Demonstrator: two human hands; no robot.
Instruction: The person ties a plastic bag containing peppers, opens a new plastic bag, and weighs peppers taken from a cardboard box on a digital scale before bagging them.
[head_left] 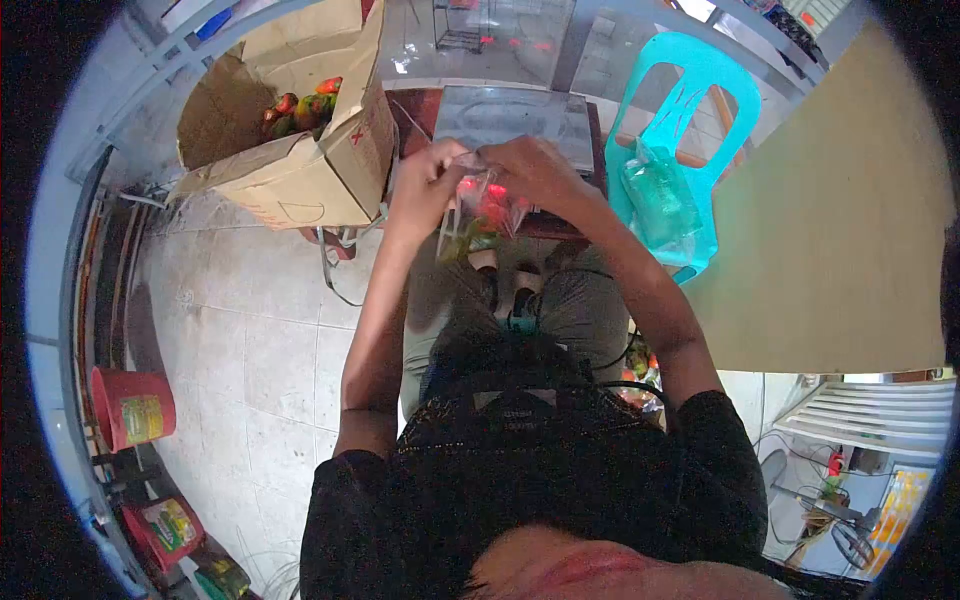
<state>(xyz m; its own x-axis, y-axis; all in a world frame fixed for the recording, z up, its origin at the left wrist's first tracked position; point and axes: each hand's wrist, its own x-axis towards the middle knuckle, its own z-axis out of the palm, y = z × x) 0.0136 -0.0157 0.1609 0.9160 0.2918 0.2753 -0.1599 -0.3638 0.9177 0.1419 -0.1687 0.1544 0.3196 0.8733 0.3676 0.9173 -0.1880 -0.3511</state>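
Clear plastic bag (516,217) hangs just below my two hands, in the gap between my wrists. Red and green things sit in it. They look like peppers (492,208), but the plastic is shiny, so I can't be sure.

My left hand (432,178) has its thumb and fingers curled in tight on the top of the bag. My right hand (535,168) meets it there, with its fingers bent in on the plastic too. How hard they squeeze, I can't tell.

To do this well, I think I should pinch high and let the peppers hang loose, so none get squashed. One hand should take the weight while the other works the thin plastic. Small, soft tugs seem best, since a big pull could rip it.

Just past my fingers is a flat grey board (512,108). Left of my grip is a cardboard box (345,172) with more red and green ones. Right of my grip, a teal plastic chair (690,92) holds a plastic bundle (660,205).
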